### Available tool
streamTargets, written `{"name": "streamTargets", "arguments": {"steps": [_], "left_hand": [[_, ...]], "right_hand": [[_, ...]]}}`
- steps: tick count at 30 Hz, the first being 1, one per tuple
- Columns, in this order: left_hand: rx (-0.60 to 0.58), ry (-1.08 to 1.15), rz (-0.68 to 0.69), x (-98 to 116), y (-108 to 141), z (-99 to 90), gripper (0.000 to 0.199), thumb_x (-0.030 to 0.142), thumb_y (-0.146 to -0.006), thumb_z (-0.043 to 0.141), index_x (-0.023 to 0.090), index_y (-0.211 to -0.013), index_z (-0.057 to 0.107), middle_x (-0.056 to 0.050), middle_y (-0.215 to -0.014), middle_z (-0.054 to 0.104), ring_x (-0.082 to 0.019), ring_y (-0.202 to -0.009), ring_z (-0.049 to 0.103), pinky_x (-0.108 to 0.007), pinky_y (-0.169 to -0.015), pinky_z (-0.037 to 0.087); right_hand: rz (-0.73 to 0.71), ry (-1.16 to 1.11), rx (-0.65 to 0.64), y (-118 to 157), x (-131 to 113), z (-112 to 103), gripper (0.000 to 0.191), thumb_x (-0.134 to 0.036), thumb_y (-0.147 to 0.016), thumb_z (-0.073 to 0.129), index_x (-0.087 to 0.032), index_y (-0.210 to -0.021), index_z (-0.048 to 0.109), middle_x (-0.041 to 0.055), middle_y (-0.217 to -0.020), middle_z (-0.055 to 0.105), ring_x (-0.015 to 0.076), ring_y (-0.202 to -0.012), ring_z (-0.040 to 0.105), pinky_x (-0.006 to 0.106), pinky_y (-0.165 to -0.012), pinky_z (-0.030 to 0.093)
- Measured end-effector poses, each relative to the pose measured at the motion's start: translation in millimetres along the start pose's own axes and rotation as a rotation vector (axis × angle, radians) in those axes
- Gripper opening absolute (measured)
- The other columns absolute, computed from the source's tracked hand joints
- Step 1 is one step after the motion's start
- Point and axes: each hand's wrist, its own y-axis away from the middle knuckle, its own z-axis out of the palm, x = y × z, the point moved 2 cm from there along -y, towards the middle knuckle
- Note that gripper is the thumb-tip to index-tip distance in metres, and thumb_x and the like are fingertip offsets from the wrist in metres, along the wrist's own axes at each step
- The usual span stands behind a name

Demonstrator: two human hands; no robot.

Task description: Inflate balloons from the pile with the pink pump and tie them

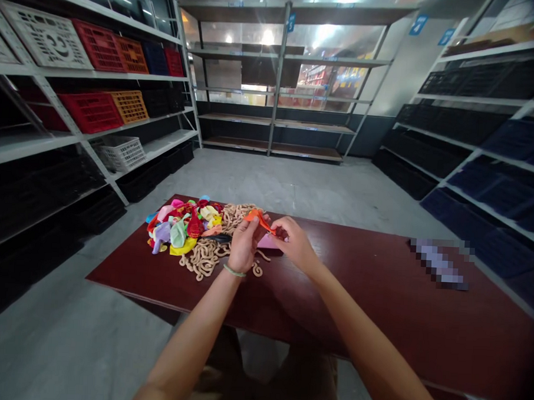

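An orange balloon (pixel 262 219) is stretched between my two hands above the dark red table (pixel 347 292). My left hand (pixel 244 245) holds its wider part, fingers closed round it. The narrow end is pinched in the fingers of my right hand (pixel 294 242). To the left lies a heap of limp balloons (pixel 179 228) in red, yellow, green, purple and pink. Tan curly cords (pixel 202 259) lie in front of the heap and behind my left hand. Something pink (pixel 269 242) sits flat on the table beneath the hands, partly hidden by them.
A blurred, pixelated flat item (pixel 441 265) lies at the table's right. Shelves with red, orange and white crates (pixel 94 111) stand at the left. A metal rack (pixel 278 94) stands at the back, and shelves with dark bins (pixel 456 126) are on the right.
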Motion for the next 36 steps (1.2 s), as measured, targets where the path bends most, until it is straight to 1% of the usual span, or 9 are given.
{"name": "streamTargets", "arguments": {"steps": [4, 6, 8, 12, 14, 18, 27, 32, 36], "left_hand": [[0.044, -0.097, 0.053, 2, -12, -13.6, 0.031, 0.039, -0.084, 0.069, 0.016, -0.104, 0.065, -0.009, -0.104, 0.075, -0.022, -0.103, 0.070, -0.038, -0.095, 0.054], [0.063, -0.166, 0.096, 6, -22, -24.6, 0.031, 0.043, -0.085, 0.066, 0.017, -0.102, 0.063, -0.008, -0.101, 0.075, -0.021, -0.098, 0.072, -0.038, -0.091, 0.056], [0.056, -0.208, 0.114, 9, -32, -36.6, 0.032, 0.046, -0.085, 0.065, 0.018, -0.100, 0.061, -0.008, -0.099, 0.075, -0.021, -0.096, 0.072, -0.038, -0.089, 0.056], [-0.004, -0.234, 0.085, 8, -42, -59.3, 0.038, 0.046, -0.080, 0.071, 0.019, -0.104, 0.059, -0.007, -0.100, 0.074, -0.022, -0.096, 0.072, -0.040, -0.088, 0.057], [-0.028, -0.237, 0.040, 5, -43, -68.3, 0.041, 0.045, -0.078, 0.074, 0.019, -0.105, 0.058, -0.007, -0.099, 0.074, -0.022, -0.094, 0.072, -0.040, -0.087, 0.058], [-0.048, -0.207, 0.000, 2, -41, -78.1, 0.041, 0.040, -0.078, 0.076, 0.018, -0.105, 0.054, -0.007, -0.096, 0.074, -0.021, -0.090, 0.073, -0.041, -0.089, 0.058], [0.099, -0.230, 0.225, 26, -49, -95.2, 0.046, 0.044, -0.087, 0.065, 0.026, -0.123, 0.043, -0.007, -0.111, 0.071, -0.019, -0.102, 0.071, -0.041, -0.096, 0.055], [0.240, -0.248, 0.364, 35, -57, -111.4, 0.046, 0.043, -0.090, 0.062, 0.026, -0.127, 0.041, -0.008, -0.112, 0.071, -0.019, -0.105, 0.070, -0.039, -0.101, 0.052], [0.268, -0.049, 0.344, 32, -56, -112.3, 0.041, 0.038, -0.084, 0.072, 0.024, -0.113, 0.047, -0.007, -0.112, 0.071, -0.020, -0.107, 0.070, -0.039, -0.100, 0.051]], "right_hand": [[0.058, 0.027, -0.017, 6, 14, 3, 0.022, -0.034, -0.087, 0.059, -0.025, -0.107, 0.058, 0.0025, -0.098, 0.063, 0.0153, -0.082, 0.059, 0.029, -0.074, 0.049], [0.093, 0.115, 0.006, 9, 27, 6, 0.030, -0.037, -0.091, 0.055, -0.026, -0.119, 0.056, 0.0034, -0.101, 0.066, 0.0179, -0.087, 0.062, 0.034, -0.081, 0.051], [0.048, 0.272, -0.018, 14, 39, 11, 0.035, -0.033, -0.095, 0.048, -0.025, -0.128, 0.055, 0.0070, -0.113, 0.067, 0.0227, -0.104, 0.061, 0.042, -0.094, 0.048], [-0.111, 0.542, -0.162, 26, 58, 31, 0.050, -0.025, -0.095, 0.043, -0.025, -0.145, 0.043, 0.0102, -0.145, 0.052, 0.0279, -0.136, 0.043, 0.051, -0.110, 0.037], [-0.145, 0.627, -0.193, 32, 64, 39, 0.053, -0.026, -0.095, 0.045, -0.025, -0.148, 0.040, 0.0103, -0.144, 0.054, 0.0276, -0.134, 0.046, 0.053, -0.111, 0.035], [-0.148, 0.768, -0.159, 35, 68, 43, 0.049, -0.022, -0.091, 0.053, -0.021, -0.140, 0.050, 0.0128, -0.128, 0.062, 0.0292, -0.115, 0.056, 0.048, -0.102, 0.043], [-0.125, 0.780, -0.160, 38, 68, 33, 0.032, -0.023, -0.084, 0.057, -0.019, -0.116, 0.059, 0.0115, -0.113, 0.068, 0.0291, -0.098, 0.063, 0.043, -0.085, 0.048], [-0.078, 0.793, -0.022, 48, 73, 12, 0.048, -0.028, -0.083, 0.056, -0.020, -0.130, 0.052, 0.0107, -0.116, 0.067, 0.0280, -0.099, 0.064, 0.038, -0.077, 0.051], [-0.080, 0.771, 0.003, 51, 66, 13, 0.051, -0.030, -0.084, 0.056, -0.021, -0.134, 0.051, 0.0085, -0.120, 0.066, 0.0254, -0.100, 0.065, 0.035, -0.079, 0.053]]}}
